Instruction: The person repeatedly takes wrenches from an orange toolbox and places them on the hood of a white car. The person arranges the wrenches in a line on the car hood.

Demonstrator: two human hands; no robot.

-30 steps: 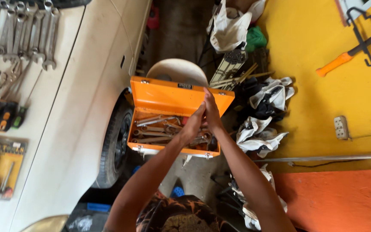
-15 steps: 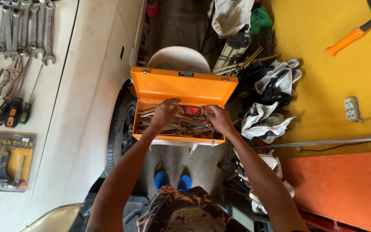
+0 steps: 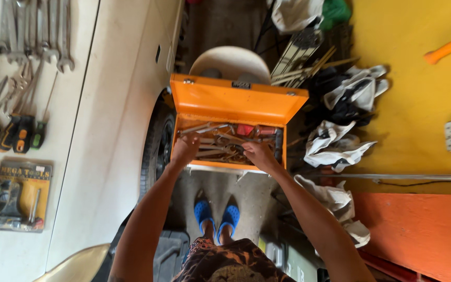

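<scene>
Both hands (image 3: 184, 151) (image 3: 259, 155) inside toolbox (image 3: 236, 102) — among wrenches (image 3: 212, 146).

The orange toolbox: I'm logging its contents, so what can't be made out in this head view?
- Tools under the left hand and right hand: covered by the hands.
- Single tools in the orange toolbox: a tangled metal pile, too small to tell apart.
- Whether either hand grips anything: fingers buried in the pile.

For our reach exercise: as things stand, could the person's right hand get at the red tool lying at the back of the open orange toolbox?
Probably yes: the right hand is already inside the orange toolbox, its lid is up, and nothing covers the red tool.
</scene>
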